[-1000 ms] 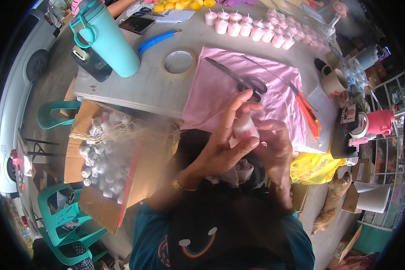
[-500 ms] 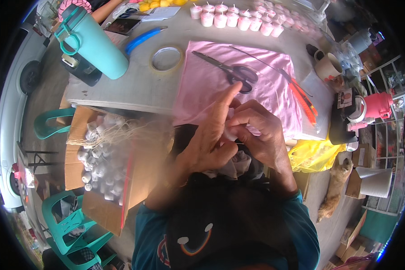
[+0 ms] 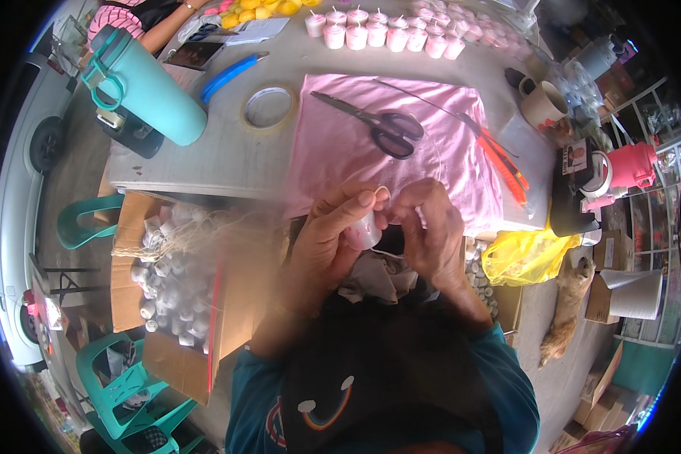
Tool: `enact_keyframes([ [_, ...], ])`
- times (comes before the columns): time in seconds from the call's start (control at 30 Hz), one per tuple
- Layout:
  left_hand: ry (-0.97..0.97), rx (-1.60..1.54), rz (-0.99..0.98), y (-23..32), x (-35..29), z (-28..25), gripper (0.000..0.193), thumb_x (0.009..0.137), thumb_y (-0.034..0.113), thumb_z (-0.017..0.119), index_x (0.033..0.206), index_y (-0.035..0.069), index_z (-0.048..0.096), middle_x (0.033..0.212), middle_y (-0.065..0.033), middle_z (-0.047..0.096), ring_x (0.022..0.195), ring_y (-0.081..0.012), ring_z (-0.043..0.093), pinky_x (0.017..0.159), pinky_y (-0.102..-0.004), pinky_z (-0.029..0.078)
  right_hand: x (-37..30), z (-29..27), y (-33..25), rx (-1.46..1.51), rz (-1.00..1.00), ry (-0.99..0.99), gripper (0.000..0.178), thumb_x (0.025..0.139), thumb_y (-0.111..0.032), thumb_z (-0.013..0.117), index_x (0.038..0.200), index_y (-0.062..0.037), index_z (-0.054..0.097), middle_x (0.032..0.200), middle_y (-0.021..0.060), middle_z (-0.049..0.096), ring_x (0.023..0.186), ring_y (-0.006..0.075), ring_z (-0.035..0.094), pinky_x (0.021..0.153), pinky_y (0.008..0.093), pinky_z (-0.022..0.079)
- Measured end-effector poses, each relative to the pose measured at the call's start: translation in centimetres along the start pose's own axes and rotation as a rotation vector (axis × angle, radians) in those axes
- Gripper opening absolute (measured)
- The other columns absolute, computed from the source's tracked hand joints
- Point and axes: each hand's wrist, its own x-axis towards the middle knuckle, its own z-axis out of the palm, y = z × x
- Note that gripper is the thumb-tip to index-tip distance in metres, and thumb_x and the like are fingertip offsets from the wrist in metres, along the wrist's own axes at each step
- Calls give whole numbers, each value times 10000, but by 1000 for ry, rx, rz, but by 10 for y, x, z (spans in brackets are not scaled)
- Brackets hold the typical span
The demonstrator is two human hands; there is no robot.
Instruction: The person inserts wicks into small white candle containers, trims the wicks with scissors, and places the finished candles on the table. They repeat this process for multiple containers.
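Note:
My left hand (image 3: 329,231) is closed around a small pale pink candle (image 3: 364,231), apparently in a clear cup, held upright over my lap in front of the table edge. At its top a white wick (image 3: 383,191) curves over between the two hands. My right hand (image 3: 431,231) is closed, its thumb and fingertips pinched together by the wick; its fingers partly hide what they grip. Beyond my hands, black-handled scissors (image 3: 393,135) and an orange-handled cutting tool (image 3: 502,163) lie on a pink cloth (image 3: 333,159).
Rows of pink-and-white candles (image 3: 356,36) stand at the far side. A teal bottle (image 3: 155,91), blue cutter (image 3: 231,76) and tape roll (image 3: 269,107) are at left. Below sit a cardboard box (image 3: 178,359) of white pieces and a yellow bag (image 3: 526,257). An animal (image 3: 567,310) lies on the floor.
My left hand has turned and dropped slightly, its raised finger now folded, so the candle shows. My right hand has shifted a little down and stays by the candle's top.

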Motion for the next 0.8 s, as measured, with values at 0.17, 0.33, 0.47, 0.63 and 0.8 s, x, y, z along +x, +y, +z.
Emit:
enact_keyframes([
  [0.17, 40, -50, -51, -1, -1, -3, 166, 906, 117, 601, 1003, 1, 669, 896, -52, 626, 814, -157, 585, 699, -275, 448, -2, 2, -8, -132, -163, -27, 166, 783, 12, 639, 898, -61, 546, 852, 63, 570, 723, 235, 574, 642, 351, 407],
  [0.33, 6, 682, 291, 1, -1, 3, 124, 872, 53, 637, 967, -6, 691, 909, -75, 649, 771, -147, 610, 651, -246, 460, 5, -3, -13, -9, -46, 60, 132, 807, 49, 625, 885, -25, 548, 862, 95, 563, 739, 253, 574, 664, 333, 461],
  [0.47, -78, 1093, 588, 2, 1, 5, 111, 817, -31, 675, 927, -25, 690, 874, -102, 657, 779, -154, 636, 680, -249, 492, 9, -4, -13, 161, 71, 46, 115, 836, 68, 605, 898, -3, 540, 836, 108, 558, 728, 262, 568, 650, 323, 476],
  [0.63, -34, 1272, 683, 3, 1, 6, 77, 827, 3, 672, 900, -17, 679, 835, -97, 667, 730, -163, 646, 790, -314, 491, 3, 1, -11, 260, 244, 52, 108, 864, 69, 601, 917, -6, 543, 833, 105, 569, 701, 194, 594, 634, 283, 487],
  [0.8, 54, 1320, 716, 3, 2, 6, 63, 851, 44, 650, 889, -6, 660, 799, -95, 675, 710, -183, 646, 1008, -422, 383, -1, 8, -11, 407, 306, 117, 169, 837, 76, 639, 962, -10, 565, 872, 87, 610, 765, 140, 633, 668, 261, 518],
])
